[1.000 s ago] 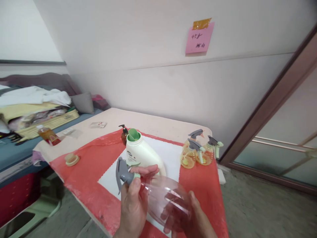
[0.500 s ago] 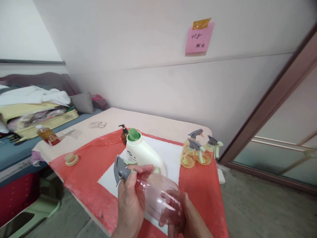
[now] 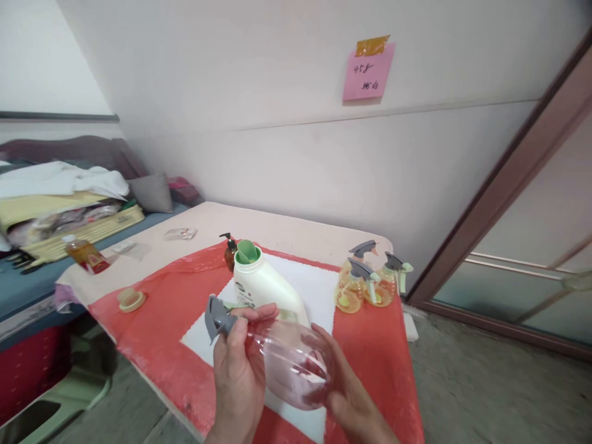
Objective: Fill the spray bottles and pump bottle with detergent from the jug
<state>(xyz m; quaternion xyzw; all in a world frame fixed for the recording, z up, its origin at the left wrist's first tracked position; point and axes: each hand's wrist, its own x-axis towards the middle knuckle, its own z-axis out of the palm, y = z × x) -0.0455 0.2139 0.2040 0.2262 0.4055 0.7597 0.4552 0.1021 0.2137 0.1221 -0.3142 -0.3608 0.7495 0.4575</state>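
Observation:
A clear pinkish spray bottle with a grey trigger head lies sideways in the air between my hands. My left hand is closed round its neck, just below the grey spray head. At the other end, my right hand grips the rounded base, fingers partly seen through the plastic. No liquid shows inside the bottle. Behind it stands a pale green-white jug with an open mouth, and a green cup-like piece sits in that mouth.
Three spray bottles with yellowish liquid stand at the table's right. A brown pump bottle is behind the jug. A pale cap lies on the red cloth at left. An amber bottle lies near the table's left edge.
The held spray bottle has turned and shifted slightly left. My right hand has moved from under the base to its right side, fingers higher along the bottle.

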